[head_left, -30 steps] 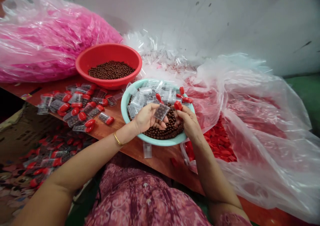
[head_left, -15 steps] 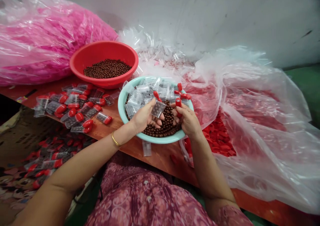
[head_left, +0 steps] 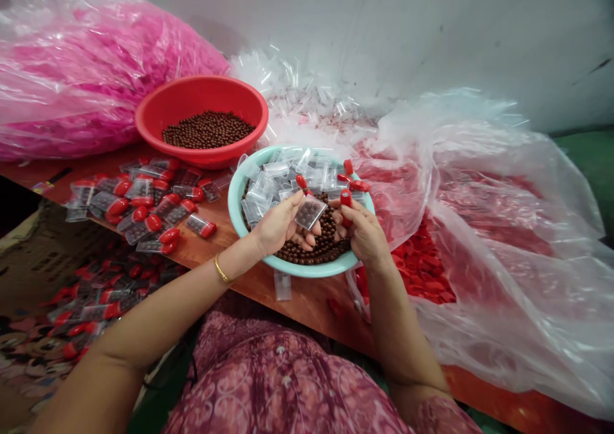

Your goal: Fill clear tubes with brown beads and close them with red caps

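My left hand (head_left: 281,226) holds a small clear plastic case (head_left: 310,211) filled with brown beads, over the teal bowl (head_left: 236,197). My right hand (head_left: 363,231) pinches a red cap (head_left: 345,199) just to the right of the case. The bowl holds brown beads (head_left: 326,242), several empty clear cases (head_left: 268,188) and a few loose red caps (head_left: 355,185). Both hands hover above the beads, close together.
A red bowl (head_left: 158,111) of brown beads stands behind. Capped, filled cases (head_left: 144,207) lie on the wooden table to the left, more on the floor below. A pink bag (head_left: 71,76) sits at back left; a clear bag of red caps (head_left: 426,274) at right.
The hands have stayed over the teal bowl; the right hand's red cap has come a little nearer the case. The view shifted slightly.
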